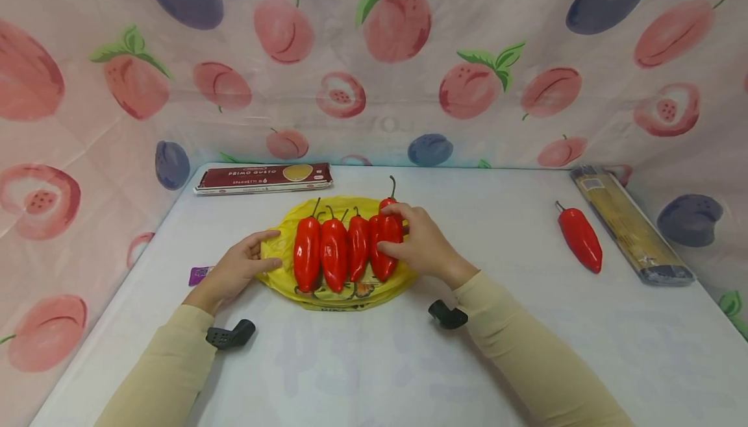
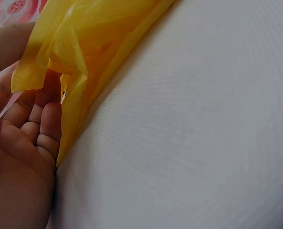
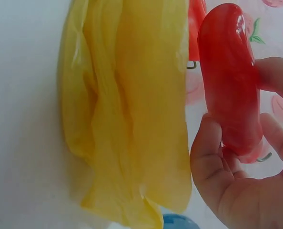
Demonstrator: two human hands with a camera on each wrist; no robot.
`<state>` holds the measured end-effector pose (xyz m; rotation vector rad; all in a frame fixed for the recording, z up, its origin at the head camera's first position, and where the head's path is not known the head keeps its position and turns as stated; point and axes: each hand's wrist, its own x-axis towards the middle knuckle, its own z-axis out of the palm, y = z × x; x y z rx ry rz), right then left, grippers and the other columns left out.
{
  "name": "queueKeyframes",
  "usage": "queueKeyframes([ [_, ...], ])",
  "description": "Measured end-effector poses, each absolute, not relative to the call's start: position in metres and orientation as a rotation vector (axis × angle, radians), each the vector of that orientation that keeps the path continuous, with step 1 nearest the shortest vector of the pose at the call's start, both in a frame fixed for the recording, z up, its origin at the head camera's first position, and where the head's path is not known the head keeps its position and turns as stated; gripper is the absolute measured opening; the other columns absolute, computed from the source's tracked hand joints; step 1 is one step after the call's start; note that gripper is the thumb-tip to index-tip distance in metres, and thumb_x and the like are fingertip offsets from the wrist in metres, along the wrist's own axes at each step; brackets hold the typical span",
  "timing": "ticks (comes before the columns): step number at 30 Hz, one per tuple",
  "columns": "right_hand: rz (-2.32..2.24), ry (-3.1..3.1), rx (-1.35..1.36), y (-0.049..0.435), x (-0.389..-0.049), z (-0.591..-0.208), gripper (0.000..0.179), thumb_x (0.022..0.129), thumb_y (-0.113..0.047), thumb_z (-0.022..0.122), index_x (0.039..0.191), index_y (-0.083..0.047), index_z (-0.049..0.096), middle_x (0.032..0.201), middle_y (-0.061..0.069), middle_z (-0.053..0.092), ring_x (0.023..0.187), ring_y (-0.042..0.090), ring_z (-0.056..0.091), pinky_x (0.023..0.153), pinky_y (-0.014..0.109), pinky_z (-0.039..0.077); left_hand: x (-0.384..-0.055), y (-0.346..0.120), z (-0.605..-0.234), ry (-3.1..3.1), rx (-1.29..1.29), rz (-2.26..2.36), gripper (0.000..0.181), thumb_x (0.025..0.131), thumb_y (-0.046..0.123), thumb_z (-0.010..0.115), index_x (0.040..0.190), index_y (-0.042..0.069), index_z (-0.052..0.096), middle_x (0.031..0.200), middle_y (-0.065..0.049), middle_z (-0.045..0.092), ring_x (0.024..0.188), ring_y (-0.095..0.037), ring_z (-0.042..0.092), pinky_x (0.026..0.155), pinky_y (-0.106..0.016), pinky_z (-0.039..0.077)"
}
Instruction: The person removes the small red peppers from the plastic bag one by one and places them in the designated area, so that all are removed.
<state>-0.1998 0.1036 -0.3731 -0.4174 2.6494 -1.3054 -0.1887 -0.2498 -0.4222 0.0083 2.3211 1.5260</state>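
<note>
A yellow plastic bag [image 1: 280, 281] lies at the middle of the table, with several red peppers [image 1: 306, 255] side by side on it, stems pointing away from me. My left hand [image 1: 236, 268] holds the bag's left edge; in the left wrist view the yellow plastic [image 2: 117, 28] runs between its thumb and curled fingers. At the bag's right side my right hand [image 1: 429, 242] pinches a red pepper [image 3: 229, 71] between thumb and fingers. That pepper is above the rightmost one on the bag and partly overlaps it in the head view.
Another red pepper [image 1: 580, 239] lies alone at the right, beside a clear pack of spaghetti [image 1: 631, 226]. A dark red spaghetti pack [image 1: 263, 178] is at the back left. A small purple packet [image 1: 199, 276] shows partly behind my left hand. Fruit-print cloth [image 1: 374, 128] stands behind the table.
</note>
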Motion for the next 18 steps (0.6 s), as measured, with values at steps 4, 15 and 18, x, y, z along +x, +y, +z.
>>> queueKeyframes([
  [4, -1.296, 2.663, -0.416, 0.111, -0.199, -0.371, 0.058, 0.088, -0.017, 0.075, 0.14, -0.015, 0.049, 0.133, 0.014, 0.045, 0.119, 0.033, 0.049, 0.079, 0.041, 0.06, -0.189, -0.25, -0.422, 2.314, 0.011, 1.536, 0.073, 0.093, 0.028, 0.072, 0.156, 0.016, 0.036, 0.158, -0.014, 0.034, 0.132, -0.03, 0.046, 0.102, -0.027, 0.046],
  [15, -1.259, 2.714, -0.397, 0.142, -0.198, -0.366, 0.06, 0.088, -0.014, 0.075, 0.142, -0.013, 0.047, 0.138, 0.018, 0.044, 0.119, 0.037, 0.049, 0.079, 0.045, 0.06, -0.189, -0.249, -0.422, 2.3, 0.012, 1.552, 0.073, 0.093, 0.027, 0.071, 0.156, 0.015, 0.035, 0.157, -0.015, 0.036, 0.129, -0.029, 0.049, 0.097, -0.021, 0.047],
  [18, -1.234, 2.734, -0.374, 0.15, -0.197, -0.366, 0.061, 0.088, -0.014, 0.075, 0.142, -0.013, 0.046, 0.14, 0.018, 0.044, 0.12, 0.037, 0.048, 0.08, 0.046, 0.06, -0.188, -0.249, -0.422, 2.307, 0.012, 1.545, 0.073, 0.094, 0.028, 0.071, 0.156, 0.016, 0.035, 0.157, -0.014, 0.036, 0.13, -0.029, 0.048, 0.101, -0.025, 0.046],
])
